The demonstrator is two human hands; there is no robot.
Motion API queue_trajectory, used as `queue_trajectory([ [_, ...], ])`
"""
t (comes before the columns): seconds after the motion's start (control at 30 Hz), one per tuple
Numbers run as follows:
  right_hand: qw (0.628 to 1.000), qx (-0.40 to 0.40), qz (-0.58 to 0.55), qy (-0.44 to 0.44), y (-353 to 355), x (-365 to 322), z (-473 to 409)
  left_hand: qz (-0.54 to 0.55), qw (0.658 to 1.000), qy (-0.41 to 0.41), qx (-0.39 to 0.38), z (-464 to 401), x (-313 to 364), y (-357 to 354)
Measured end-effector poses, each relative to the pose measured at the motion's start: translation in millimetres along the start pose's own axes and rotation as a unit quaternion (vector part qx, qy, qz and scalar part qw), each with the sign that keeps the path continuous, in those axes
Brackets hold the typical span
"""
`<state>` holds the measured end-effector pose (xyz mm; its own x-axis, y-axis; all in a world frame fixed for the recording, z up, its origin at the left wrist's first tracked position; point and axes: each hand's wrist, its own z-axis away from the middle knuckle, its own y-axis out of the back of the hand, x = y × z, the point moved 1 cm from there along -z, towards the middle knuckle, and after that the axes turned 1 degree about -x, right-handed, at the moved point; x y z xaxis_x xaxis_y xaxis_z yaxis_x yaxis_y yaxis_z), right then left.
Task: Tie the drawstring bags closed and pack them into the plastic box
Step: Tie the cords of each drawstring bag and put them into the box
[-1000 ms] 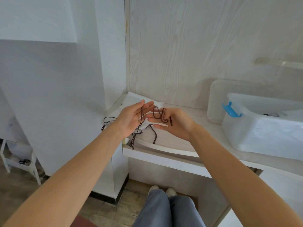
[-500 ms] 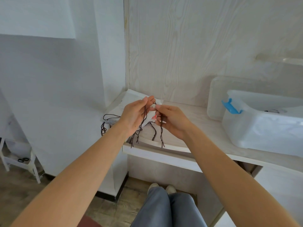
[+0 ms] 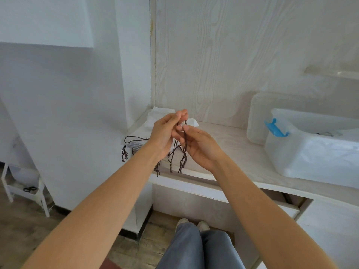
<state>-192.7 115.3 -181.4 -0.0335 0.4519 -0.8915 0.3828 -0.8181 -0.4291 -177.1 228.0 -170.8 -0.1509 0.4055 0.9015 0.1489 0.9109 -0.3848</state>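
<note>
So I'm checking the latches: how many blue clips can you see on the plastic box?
1: a blue clip on the near left end of the plastic box. The box's right end is cut off, so another may be hidden.

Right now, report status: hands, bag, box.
Left hand and right hand pinching dark cords. Bag untied. Plastic box open, nothing blocking.

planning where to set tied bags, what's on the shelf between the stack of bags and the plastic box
In the head view, the shelf between the stack of bags and the plastic box is bare; only the box's lid leans against the wall behind.
</note>
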Motion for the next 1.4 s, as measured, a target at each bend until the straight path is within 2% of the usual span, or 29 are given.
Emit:
queue_trajectory([
  [0.17,0.999,-0.005,0.045,-0.005,3,-8,3,-0.024,1.000,-0.011,-0.008,-1,-2,1],
  [0.23,0.980,0.006,0.195,0.029,5,-11,4,-0.042,0.999,-0.019,-0.012,-3,-3,3],
  [0.27,0.944,0.026,0.326,0.053,5,-15,4,-0.056,0.998,-0.025,-0.012,-3,-3,4],
  [0.33,0.824,0.060,0.555,0.097,5,-22,1,-0.091,0.995,-0.034,-0.010,-3,-4,5],
  [0.37,0.771,0.073,0.622,0.113,4,-24,-1,-0.111,0.993,-0.034,-0.011,-2,-4,4],
  [0.43,0.693,0.086,0.703,0.135,1,-24,-1,-0.156,0.987,-0.025,-0.024,0,-3,1],
  [0.47,0.664,0.087,0.728,0.148,0,-22,0,-0.181,0.983,-0.018,-0.031,1,-2,-1],
  [0.63,0.590,0.048,0.786,0.180,4,-15,4,-0.275,0.961,0.017,-0.016,1,15,-1],
  [0.67,0.591,0.038,0.786,0.178,7,-14,2,-0.291,0.956,0.034,-0.019,1,18,2],
  [0.77,0.656,0.017,0.738,0.158,10,-10,-4,-0.300,0.951,0.059,-0.046,-1,20,8],
  [0.83,0.674,0.010,0.723,0.149,13,-8,-6,-0.278,0.957,0.059,-0.053,-1,22,11],
  [0.93,0.619,-0.018,0.754,0.219,19,-1,-13,-0.258,0.963,0.058,-0.057,1,28,13],
  [0.97,0.620,-0.017,0.750,0.231,21,3,-16,-0.256,0.963,0.052,-0.061,2,31,12],
  [1.07,0.670,0.011,0.705,0.234,19,6,-20,-0.276,0.959,0.019,-0.060,5,39,11],
  [1.13,0.675,0.030,0.698,0.239,15,3,-20,-0.337,0.940,-0.022,-0.042,7,44,12],
  [1.17,0.675,0.035,0.697,0.240,14,2,-21,-0.386,0.920,-0.049,-0.036,8,46,13],
  [1.23,0.679,0.040,0.695,0.233,11,3,-21,-0.503,0.857,-0.110,-0.035,10,49,14],
  [1.3,0.682,0.051,0.691,0.236,10,4,-22,-0.616,0.770,-0.164,-0.036,11,50,17],
  [1.4,0.683,0.064,0.693,0.222,11,6,-23,-0.752,0.627,-0.197,-0.046,10,51,23],
])
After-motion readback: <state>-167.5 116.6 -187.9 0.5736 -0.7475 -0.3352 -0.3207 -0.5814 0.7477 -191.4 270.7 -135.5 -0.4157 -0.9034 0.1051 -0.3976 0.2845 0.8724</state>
